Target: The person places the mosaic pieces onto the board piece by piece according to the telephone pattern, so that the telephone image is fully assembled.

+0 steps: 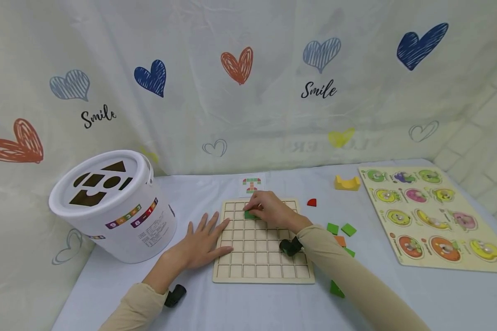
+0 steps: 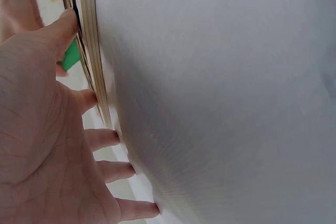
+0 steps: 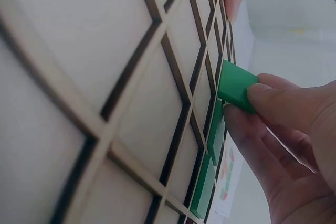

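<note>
My right hand (image 1: 271, 209) pinches a green square tile (image 3: 237, 86) between thumb and fingers, over the far part of a wooden grid board (image 1: 248, 258). The tile is tilted against the grid lines. Beside it, two green tiles (image 3: 202, 187) sit in cells of the board, as the right wrist view shows. My left hand (image 1: 203, 243) lies with spread fingers at the board's left edge. Its thumb (image 2: 64, 27) and index finger touch that edge, while the other fingertips reach the white cloth. A small picture card (image 1: 251, 184) with a red, green and orange pattern lies behind the board.
At the left stands a white bucket (image 1: 153, 225) with shaped holes in its lid. Right of the board lie loose green tiles (image 1: 349, 229), an orange tile (image 1: 340, 240), a red quarter-round piece (image 1: 312, 202) and a yellow block (image 1: 347, 183). A fruit puzzle board (image 1: 435, 216) lies far right.
</note>
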{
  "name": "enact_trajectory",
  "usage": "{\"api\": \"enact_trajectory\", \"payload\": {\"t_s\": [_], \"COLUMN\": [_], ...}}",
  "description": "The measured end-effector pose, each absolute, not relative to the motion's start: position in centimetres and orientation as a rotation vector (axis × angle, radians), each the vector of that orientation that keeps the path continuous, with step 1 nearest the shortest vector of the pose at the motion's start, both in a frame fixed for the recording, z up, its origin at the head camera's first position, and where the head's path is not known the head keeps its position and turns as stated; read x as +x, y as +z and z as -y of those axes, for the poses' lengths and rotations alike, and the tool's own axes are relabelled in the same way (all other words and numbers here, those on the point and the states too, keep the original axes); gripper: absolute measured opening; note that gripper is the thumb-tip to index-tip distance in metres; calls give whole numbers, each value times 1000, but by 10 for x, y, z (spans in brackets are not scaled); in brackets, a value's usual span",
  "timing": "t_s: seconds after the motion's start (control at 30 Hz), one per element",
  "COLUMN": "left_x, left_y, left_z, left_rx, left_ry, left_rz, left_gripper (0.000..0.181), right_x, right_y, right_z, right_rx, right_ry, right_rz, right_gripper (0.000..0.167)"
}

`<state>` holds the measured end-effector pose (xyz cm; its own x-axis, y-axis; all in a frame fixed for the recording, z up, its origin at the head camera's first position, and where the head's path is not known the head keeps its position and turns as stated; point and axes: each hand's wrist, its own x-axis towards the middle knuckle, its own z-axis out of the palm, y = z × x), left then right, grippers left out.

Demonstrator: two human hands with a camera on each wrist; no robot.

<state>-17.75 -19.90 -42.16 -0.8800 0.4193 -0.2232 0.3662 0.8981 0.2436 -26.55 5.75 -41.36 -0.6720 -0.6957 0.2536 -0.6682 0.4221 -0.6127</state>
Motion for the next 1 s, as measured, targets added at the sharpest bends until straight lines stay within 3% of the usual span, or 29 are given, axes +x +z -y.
{"api": "enact_trajectory", "payload": {"t_s": [0.27,1.0], "left_x": [-177,-177], "left_y": [-423,-421], "left_z": [199,198], "left_rx": [597,610], "left_ry": [281,273], "left_rz": [-2796,-2804], "left_gripper": [83,82], "right_x": [-265,-263], "right_y": [-412,-409], "right_z": [-54,-49], "right_rx": [-1334,-1292], "right_ry": [-866,-757], "right_rz": [-2721,-2742], "right_gripper": [17,17]}}
